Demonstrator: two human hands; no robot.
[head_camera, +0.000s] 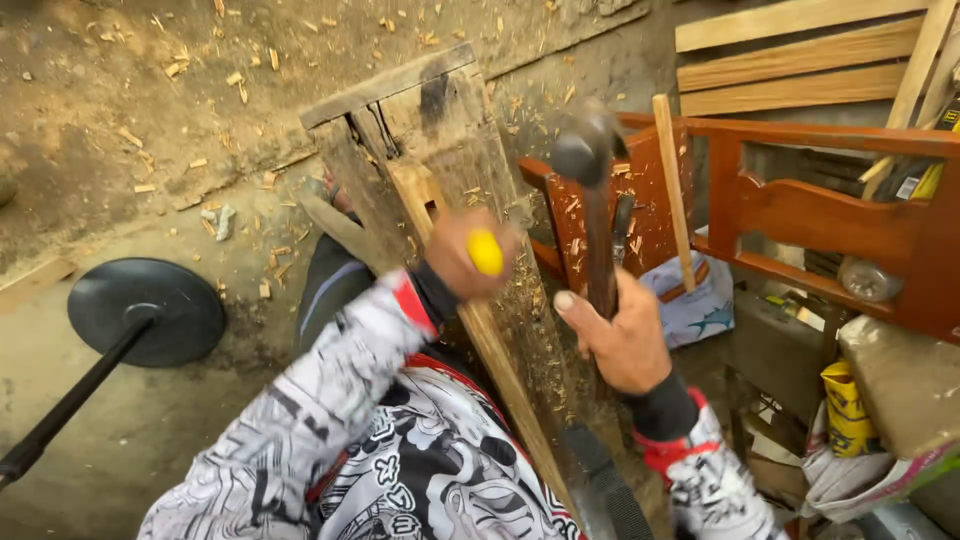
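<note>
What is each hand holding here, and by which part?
Right hand grips a hammer by its lower handle. Left hand holds a yellow-handled tool by the handle, against the wooden strip.

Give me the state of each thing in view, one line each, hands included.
Left hand: closed around a yellow-handled tool.
Right hand: closed on the hammer, head raised, blurred.
Wooden strip: tilted, leaning against the weathered board stand.
Red-brown wooden frame: lying on its side.
Black round base with pole: resting on the floor.
Wood chips: scattered over the floor.
</note>
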